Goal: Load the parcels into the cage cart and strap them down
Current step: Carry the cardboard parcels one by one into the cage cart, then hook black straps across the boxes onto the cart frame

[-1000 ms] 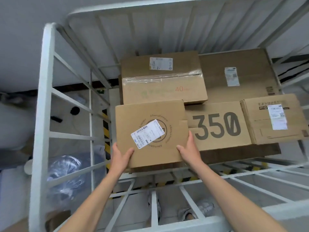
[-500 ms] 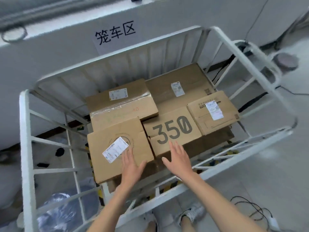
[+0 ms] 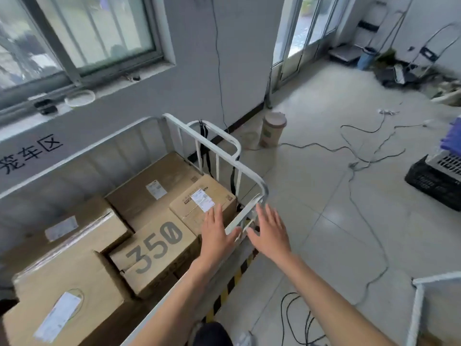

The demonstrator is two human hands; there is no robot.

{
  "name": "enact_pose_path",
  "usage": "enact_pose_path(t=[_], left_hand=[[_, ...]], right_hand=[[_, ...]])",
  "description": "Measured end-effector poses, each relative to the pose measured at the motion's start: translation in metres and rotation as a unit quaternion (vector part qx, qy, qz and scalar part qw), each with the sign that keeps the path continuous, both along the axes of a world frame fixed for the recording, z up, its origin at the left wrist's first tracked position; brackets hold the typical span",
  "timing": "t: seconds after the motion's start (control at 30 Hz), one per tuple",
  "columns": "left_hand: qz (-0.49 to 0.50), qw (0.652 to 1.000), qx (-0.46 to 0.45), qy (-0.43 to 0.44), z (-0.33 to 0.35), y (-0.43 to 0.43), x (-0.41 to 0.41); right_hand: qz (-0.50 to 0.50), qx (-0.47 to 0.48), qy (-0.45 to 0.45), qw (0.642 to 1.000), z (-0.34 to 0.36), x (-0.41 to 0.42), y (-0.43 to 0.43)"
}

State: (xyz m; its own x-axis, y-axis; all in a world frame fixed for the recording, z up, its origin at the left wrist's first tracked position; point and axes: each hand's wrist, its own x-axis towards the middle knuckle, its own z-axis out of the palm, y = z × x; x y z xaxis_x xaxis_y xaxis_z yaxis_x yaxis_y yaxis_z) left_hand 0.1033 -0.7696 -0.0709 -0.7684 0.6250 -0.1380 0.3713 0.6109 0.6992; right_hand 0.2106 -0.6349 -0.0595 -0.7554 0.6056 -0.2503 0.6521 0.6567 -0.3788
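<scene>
Head view: five parcels (image 3: pixel 154 248) in one cage cart (image 3: pixel 250 176), left hand (image 3: pixel 216 236) and right hand (image 3: pixel 271 233) spread, empty.

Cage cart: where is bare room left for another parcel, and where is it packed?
Free: the top of the large back box, between taped box and small labelled box. Packed: the front row around the 350 box.

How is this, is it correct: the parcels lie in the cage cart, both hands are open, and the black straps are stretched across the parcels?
No. In the head view the black straps hang from the end rail of the cage cart, not across the parcels. The rest holds: the parcels lie in the cart, and left hand and right hand are open.
</scene>
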Motion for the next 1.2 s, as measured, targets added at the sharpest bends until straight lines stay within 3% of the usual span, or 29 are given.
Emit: enact_pose_path(t=[0.27, 0.5, 0.83, 1.03, 1.2], left_hand=[[-0.036, 0.999, 0.000, -0.009, 0.002, 0.123, -0.010], [0.057, 0.994, 0.037, -0.085, -0.025, 0.227, -0.070], [0.172, 0.982, -0.034, -0.063, -0.035, 0.318, -0.156], [0.253, 0.957, -0.131, -0.059, -0.056, 0.338, -0.193], [0.365, 0.908, -0.168, -0.118, -0.064, 0.352, -0.198]], right_hand=[[-0.037, -0.043, 0.041, 0.998, 0.003, -0.001, 0.114], [0.038, -0.049, 0.025, 0.998, -0.001, -0.065, 0.231], [0.160, -0.059, 0.004, 0.985, 0.005, -0.163, 0.338], [0.281, -0.073, -0.030, 0.956, -0.029, -0.243, 0.363], [0.428, -0.046, -0.081, 0.899, -0.069, -0.303, 0.374]])
